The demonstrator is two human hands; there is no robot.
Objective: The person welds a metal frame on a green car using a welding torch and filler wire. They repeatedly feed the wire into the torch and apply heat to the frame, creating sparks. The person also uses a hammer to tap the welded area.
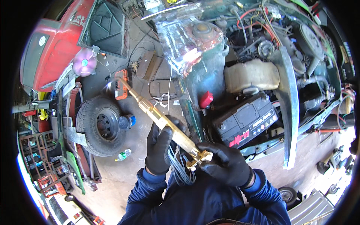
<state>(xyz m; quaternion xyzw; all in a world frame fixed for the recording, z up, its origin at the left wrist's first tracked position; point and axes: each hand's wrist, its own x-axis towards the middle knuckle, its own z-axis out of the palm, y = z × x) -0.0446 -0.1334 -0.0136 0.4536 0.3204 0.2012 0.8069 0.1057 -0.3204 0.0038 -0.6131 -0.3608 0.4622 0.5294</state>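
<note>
Left hand point(160, 144) closed around the brass torch point(161, 120) mid-body; right hand point(225, 165) pinching its valve end; torch's long axis runs up-left, flame tip over the floor; loose tyre point(99, 125) left, car battery point(245, 120) right.

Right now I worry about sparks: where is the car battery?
The car battery sits right of centre in the open engine bay, just beyond the right hand, beside a red cap.

Two gloved hands, one brass torch point(161, 120), one car battery point(247, 122), one loose wheel point(99, 125), one plastic bottle point(123, 154), one red cap point(206, 99).
</note>
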